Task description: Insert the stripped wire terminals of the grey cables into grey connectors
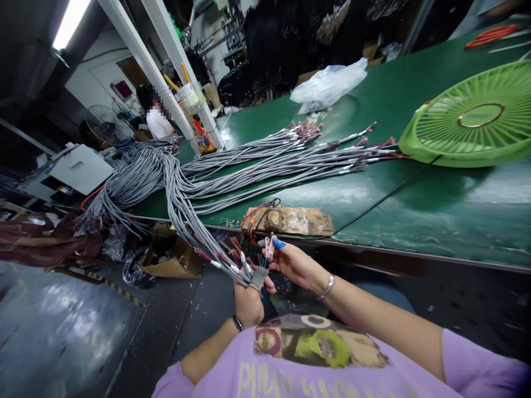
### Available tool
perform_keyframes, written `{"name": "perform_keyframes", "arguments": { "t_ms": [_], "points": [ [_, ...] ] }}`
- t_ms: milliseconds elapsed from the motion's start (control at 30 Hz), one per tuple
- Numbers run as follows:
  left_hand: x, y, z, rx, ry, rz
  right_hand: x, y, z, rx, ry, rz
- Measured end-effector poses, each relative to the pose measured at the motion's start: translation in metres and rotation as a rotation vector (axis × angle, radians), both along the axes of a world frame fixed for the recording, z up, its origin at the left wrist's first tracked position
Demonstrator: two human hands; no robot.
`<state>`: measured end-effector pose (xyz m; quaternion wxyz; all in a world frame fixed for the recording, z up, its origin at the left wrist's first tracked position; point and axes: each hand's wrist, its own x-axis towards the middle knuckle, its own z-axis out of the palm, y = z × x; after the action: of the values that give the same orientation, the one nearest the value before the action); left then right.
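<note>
My left hand [249, 303] is closed around the ends of several grey cables [211, 243], low in front of the table edge. A grey wrap [259, 277] lies over the fingers or the cable ends; I cannot tell which. Thin coloured wires [262, 261] fan out there, some red and black, some greenish. Right beside them, my right hand [292, 265] pinches a small pale pink tool [270, 249] whose exact kind does not show. A blue cover sits on one of its fingertips. The tool's lower end is close to the thin wires.
On the green table [373, 221] lie long rows of grey cables [265, 174], a wooden block [307, 221] with wires, a green fan [468, 121] and a clear plastic bag [327, 85]. White posts [166, 66] rise at the back. A person [157, 119] sits beyond; a cardboard box [174, 260] stands below.
</note>
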<state>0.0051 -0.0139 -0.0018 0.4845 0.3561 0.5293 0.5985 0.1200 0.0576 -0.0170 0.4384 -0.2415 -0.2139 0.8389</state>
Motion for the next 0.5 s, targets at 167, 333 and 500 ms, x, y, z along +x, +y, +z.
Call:
{"name": "perform_keyframes", "arguments": {
  "t_ms": [167,333,500],
  "points": [
    [0.0043,0.0048,-0.0005,-0.017,-0.020,0.029,-0.0019,0.0004,0.0004,-0.061,0.014,-0.025],
    [0.0074,0.0070,-0.0001,-0.029,-0.008,0.028,-0.0052,0.0015,0.0031,-0.078,0.006,-0.052],
    [0.0080,0.0071,-0.0010,-0.010,0.005,0.009,-0.0071,0.0002,0.0054,-0.027,0.022,-0.043]
  ]
}}
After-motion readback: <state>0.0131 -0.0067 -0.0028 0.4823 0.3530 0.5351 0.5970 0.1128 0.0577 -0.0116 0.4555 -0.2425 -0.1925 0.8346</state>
